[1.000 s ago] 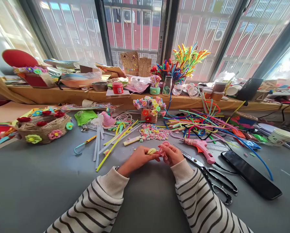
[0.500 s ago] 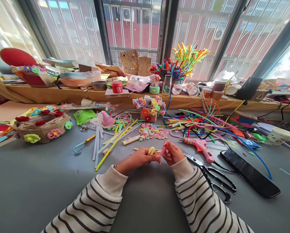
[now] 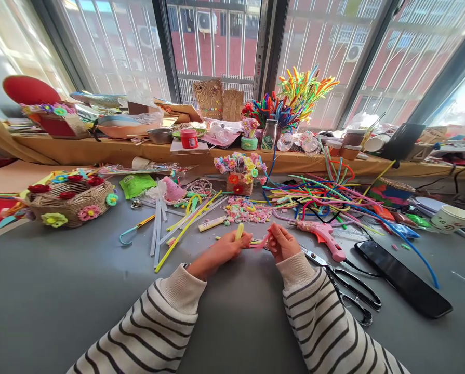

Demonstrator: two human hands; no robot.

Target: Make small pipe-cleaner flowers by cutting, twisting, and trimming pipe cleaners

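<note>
My left hand (image 3: 227, 248) is closed, pinching a small yellow coiled piece of pipe cleaner (image 3: 239, 231) that stands up between thumb and fingers. My right hand (image 3: 282, 242) is closed on a pink pipe cleaner (image 3: 264, 240), which runs across to the yellow piece. Both hands hover just above the grey table (image 3: 61, 291), a few centimetres apart. Striped sleeves cover both forearms.
Black scissors (image 3: 345, 285), a pink glue gun (image 3: 321, 235) and a dark phone (image 3: 401, 279) lie to the right. A heap of coloured pipe cleaners (image 3: 318, 197) is behind them. A woven basket with flowers (image 3: 70, 202) sits left; a small flower pot (image 3: 240, 174) and loose sticks lie ahead.
The hands have drawn slightly apart. The yellow coil now stands more upright in the left hand, and the pink pipe cleaner is stretched out between the two hands.
</note>
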